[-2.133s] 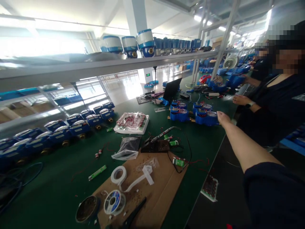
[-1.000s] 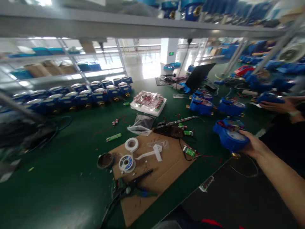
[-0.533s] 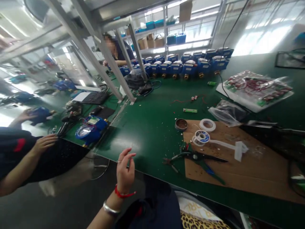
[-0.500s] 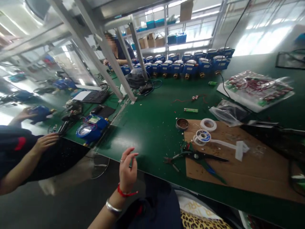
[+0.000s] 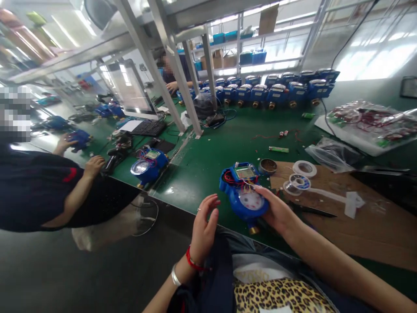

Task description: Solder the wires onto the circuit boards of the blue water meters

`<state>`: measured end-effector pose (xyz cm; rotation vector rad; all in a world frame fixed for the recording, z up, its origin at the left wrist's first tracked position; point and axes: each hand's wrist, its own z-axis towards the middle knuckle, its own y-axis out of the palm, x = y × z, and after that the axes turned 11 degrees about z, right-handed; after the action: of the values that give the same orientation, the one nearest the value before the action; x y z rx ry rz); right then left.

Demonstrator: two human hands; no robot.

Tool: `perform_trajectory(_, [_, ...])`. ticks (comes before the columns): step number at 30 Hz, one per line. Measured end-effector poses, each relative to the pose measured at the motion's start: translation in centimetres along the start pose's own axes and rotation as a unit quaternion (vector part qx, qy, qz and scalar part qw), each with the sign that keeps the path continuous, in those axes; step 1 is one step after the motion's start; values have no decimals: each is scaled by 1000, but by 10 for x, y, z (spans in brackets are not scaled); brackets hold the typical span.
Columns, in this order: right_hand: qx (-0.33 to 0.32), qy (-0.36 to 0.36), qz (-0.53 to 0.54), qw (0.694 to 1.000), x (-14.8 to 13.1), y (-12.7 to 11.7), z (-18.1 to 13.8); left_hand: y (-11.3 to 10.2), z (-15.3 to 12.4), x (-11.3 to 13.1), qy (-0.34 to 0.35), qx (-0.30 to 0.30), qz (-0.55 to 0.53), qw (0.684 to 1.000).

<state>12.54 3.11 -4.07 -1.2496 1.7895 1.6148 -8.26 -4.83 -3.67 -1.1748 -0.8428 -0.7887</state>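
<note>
Right hand fingers clamped on blue water meter at bench edge; left hand beside it, fingers apart, empty.

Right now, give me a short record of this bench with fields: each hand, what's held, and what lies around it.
right hand: grips the blue water meter from its right side, at the bench edge
left hand: open, empty, just left of the meter, not touching
meter: lid off, red wires and dial exposed
nearby: solder spool, tape roll, round tin, cardboard sheet
co-worker: sleeve at left
</note>
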Motion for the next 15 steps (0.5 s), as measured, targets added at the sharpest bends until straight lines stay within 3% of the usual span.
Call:
perform_trajectory(3, [6, 60, 39, 997, 27, 33, 15, -2, 1, -4, -42, -5, -56, 998])
perform_trajectory(6, [10, 73, 52, 996, 38, 48, 13, 4, 2, -8, -35, 10, -34, 999])
perform_trajectory(15, [33, 58, -36, 997, 33, 36, 6, 18, 4, -1, 23, 29, 89, 995])
